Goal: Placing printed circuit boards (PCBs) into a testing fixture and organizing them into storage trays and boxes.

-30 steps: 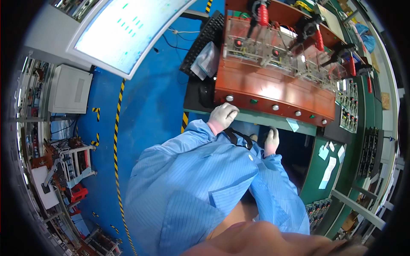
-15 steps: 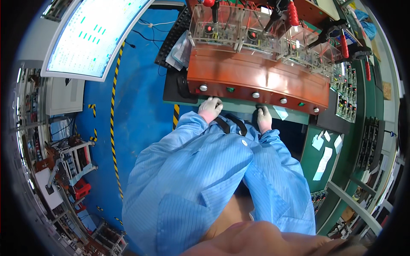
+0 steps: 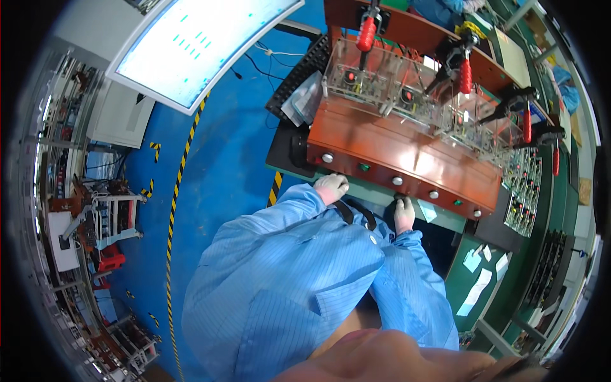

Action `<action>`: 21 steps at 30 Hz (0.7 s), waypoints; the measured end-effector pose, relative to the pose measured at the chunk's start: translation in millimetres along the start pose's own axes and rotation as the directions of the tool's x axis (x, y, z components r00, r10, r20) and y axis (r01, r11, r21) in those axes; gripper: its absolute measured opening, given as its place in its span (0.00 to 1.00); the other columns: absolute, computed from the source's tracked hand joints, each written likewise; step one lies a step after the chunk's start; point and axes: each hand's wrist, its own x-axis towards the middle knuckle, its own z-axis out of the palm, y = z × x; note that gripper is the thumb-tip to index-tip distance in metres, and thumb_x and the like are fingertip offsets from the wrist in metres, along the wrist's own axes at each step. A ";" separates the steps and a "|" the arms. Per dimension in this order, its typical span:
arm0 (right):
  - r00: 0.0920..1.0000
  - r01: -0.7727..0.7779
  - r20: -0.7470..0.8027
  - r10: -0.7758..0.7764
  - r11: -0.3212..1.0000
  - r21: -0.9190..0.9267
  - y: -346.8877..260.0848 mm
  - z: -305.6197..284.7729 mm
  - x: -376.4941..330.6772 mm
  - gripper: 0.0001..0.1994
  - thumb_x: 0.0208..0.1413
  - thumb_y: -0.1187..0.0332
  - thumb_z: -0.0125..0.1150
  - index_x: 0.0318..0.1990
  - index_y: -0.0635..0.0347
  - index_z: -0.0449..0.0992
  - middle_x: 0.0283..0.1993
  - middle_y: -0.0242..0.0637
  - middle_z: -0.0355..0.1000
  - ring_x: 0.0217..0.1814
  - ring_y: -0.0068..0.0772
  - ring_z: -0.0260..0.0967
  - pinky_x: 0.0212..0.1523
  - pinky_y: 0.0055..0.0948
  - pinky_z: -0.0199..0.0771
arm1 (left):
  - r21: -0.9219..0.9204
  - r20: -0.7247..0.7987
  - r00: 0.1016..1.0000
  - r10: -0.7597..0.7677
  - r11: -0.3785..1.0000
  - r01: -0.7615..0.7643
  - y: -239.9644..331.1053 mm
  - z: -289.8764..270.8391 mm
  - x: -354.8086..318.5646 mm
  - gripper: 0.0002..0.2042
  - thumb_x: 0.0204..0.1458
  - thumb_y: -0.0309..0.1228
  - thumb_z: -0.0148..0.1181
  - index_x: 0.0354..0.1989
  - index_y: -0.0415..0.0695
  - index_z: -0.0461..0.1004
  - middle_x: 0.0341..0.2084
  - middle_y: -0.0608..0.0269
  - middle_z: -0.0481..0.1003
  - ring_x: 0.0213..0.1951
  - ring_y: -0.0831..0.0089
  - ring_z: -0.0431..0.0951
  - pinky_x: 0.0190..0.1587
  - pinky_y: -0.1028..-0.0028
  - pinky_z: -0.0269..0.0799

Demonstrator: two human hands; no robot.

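Note:
My left hand [image 3: 332,188], in a white glove, rests on the green bench edge just below a round button [image 3: 327,158] on the front of the brown test fixture [image 3: 407,143]. My right hand [image 3: 403,215], also gloved, lies on the bench edge below another round button [image 3: 397,181]; its fingers touch something dark that I cannot make out. Both sleeves are light blue. On top of the fixture stand clear plastic covers [image 3: 407,95] and toggle clamps with red handles [image 3: 367,32].
A large lit monitor [image 3: 197,44] hangs at the upper left over the blue floor [image 3: 216,165] with yellow-black tape. A black keyboard [image 3: 305,70] lies behind the fixture. Trays of circuit boards [image 3: 522,191] sit at the right.
The view has swung, so the fixture sits further right and lower. Both hands stay at the bench edge under the fixture's front, the left one a little nearer its left corner.

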 end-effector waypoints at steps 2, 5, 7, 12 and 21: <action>1.000 -0.015 0.005 0.015 1.000 0.003 -2.6 0.9 -0.5 0.12 0.57 0.65 0.47 0.43 0.60 0.73 0.40 0.49 0.74 0.46 0.51 0.70 0.47 0.37 0.67 | 0.001 0.019 1.000 -0.001 1.000 0.001 3.9 -5.9 -3.2 0.13 0.52 0.41 0.52 0.38 0.47 0.76 0.39 0.54 0.75 0.45 0.54 0.73 0.49 0.59 0.67; 0.996 -0.090 0.003 0.090 0.995 0.039 3.1 2.0 0.4 0.12 0.58 0.66 0.46 0.43 0.61 0.73 0.40 0.47 0.74 0.44 0.48 0.71 0.47 0.34 0.67 | -0.013 0.017 0.999 0.042 0.999 -0.042 -1.4 -1.2 -2.3 0.12 0.52 0.40 0.52 0.38 0.47 0.76 0.39 0.54 0.75 0.45 0.55 0.73 0.49 0.59 0.67; 0.997 -0.077 0.015 0.076 0.994 0.075 5.8 2.0 1.8 0.12 0.58 0.66 0.46 0.43 0.61 0.73 0.40 0.46 0.74 0.44 0.45 0.71 0.46 0.34 0.67 | -0.004 0.033 0.999 0.033 0.999 -0.033 -1.8 -1.0 -0.3 0.12 0.53 0.40 0.51 0.38 0.48 0.75 0.39 0.55 0.74 0.46 0.55 0.72 0.49 0.59 0.66; 0.999 -0.030 -0.031 0.030 1.000 0.007 -4.2 3.0 -0.3 0.12 0.58 0.67 0.47 0.43 0.61 0.73 0.40 0.45 0.74 0.43 0.45 0.71 0.46 0.33 0.68 | 0.006 0.045 0.999 0.015 1.000 -0.016 -3.2 -2.5 -1.7 0.12 0.54 0.41 0.51 0.40 0.48 0.74 0.40 0.55 0.74 0.47 0.56 0.72 0.50 0.59 0.66; 0.999 -0.040 -0.024 0.041 0.997 0.063 2.9 4.1 1.1 0.12 0.58 0.67 0.46 0.43 0.63 0.73 0.34 0.40 0.73 0.33 0.31 0.69 0.36 0.28 0.68 | 0.000 0.030 0.999 0.023 1.000 -0.023 -3.1 -0.8 -1.4 0.12 0.53 0.41 0.51 0.40 0.49 0.74 0.39 0.55 0.74 0.46 0.55 0.72 0.50 0.59 0.66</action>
